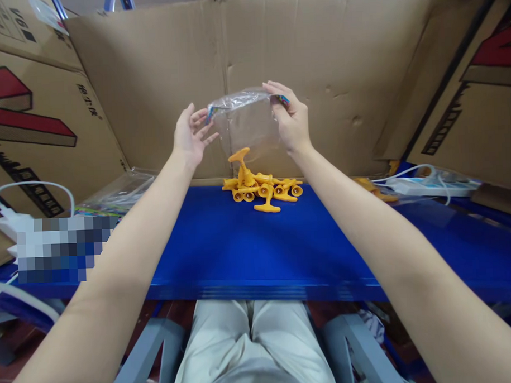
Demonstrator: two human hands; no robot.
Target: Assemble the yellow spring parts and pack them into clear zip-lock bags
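Note:
I hold up a clear plastic bag [244, 122] in front of the cardboard wall. My right hand [291, 122] pinches its top right corner. My left hand [191, 135] is at the bag's left edge with fingers spread and fingertips touching the plastic. Below the bag, a pile of several orange plastic parts [261, 188] lies on the blue table [249, 253], one of them standing up on the heap.
Cardboard boxes [34, 110] wall in the table at the back and both sides. A stack of clear bags [117, 193] lies at the left. White cables and a power strip [423, 185] sit at the right, with more orange parts [375, 188] nearby.

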